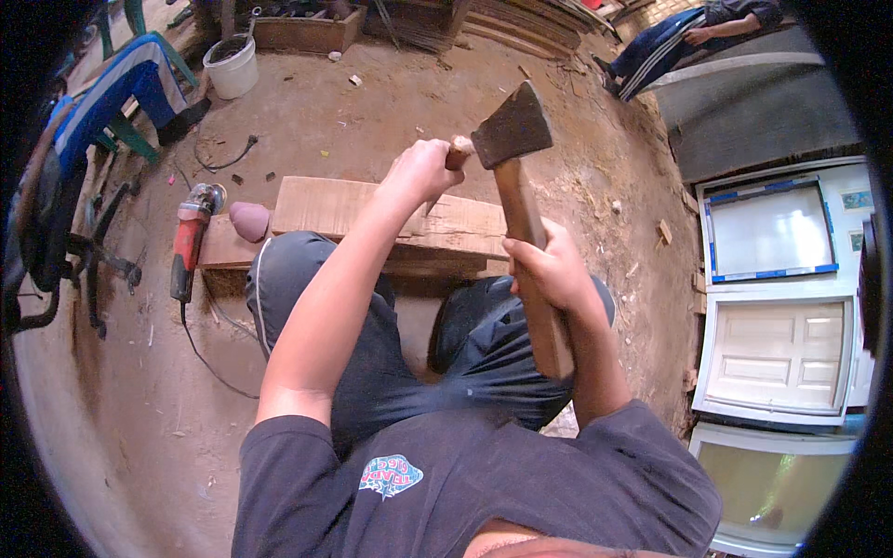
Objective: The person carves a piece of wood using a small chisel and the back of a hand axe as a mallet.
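My right hand [555, 268] is wrapped round the thick wooden handle of a hatchet [513, 128], its dark flared head raised in front of me. The blunt back of that head is close to the top of a wooden-handled chisel [459, 152], and I cannot tell whether they touch. My left hand [420, 175] grips the chisel, hiding most of its handle. Its narrow blade slants down toward a thick wooden block [321, 205], which lies crosswise in front of my knees. Whether the tip meets the wood is unclear.
A red angle grinder [193, 231] and a pinkish rounded lump [249, 221] are at the block's left. A white bucket [231, 67] stands far left. Seated people's legs [156, 82] [659, 51] show at both far corners. White framed panels [779, 349] line the right side.
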Available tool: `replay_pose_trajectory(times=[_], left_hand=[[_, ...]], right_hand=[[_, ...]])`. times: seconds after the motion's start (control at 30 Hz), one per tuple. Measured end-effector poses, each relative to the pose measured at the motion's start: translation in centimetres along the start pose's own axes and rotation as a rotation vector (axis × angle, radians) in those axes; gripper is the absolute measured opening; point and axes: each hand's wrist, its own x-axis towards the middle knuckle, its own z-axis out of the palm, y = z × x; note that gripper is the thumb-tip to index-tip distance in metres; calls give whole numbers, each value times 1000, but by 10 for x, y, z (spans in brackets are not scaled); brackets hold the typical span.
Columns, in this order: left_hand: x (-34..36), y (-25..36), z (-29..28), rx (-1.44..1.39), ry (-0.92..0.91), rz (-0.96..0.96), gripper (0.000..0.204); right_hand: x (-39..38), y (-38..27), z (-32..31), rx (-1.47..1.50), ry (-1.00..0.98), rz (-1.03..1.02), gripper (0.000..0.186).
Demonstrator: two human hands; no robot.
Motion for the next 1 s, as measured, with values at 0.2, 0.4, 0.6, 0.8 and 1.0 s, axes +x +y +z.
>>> replay_pose_trajectory(times=[0.2,0.4,0.6,0.8,1.0], left_hand=[[-4,-3,-2,56,-19,13,35],[-3,2,1,34,-44,47,34],[-5,-3,-4,104,-79,-4,35],[-6,1,4,137,-109,8,34],[-1,-13,22,114,-154,-7,36]], right_hand=[[-23,-71,-8,133,274,-265,33],[-14,-52,-1,79,465,-357,32],[-11,-8,9,-78,126,49,29],[-33,-68,-4,141,329,-254,27],[-29,-79,4,71,428,-426,29]])
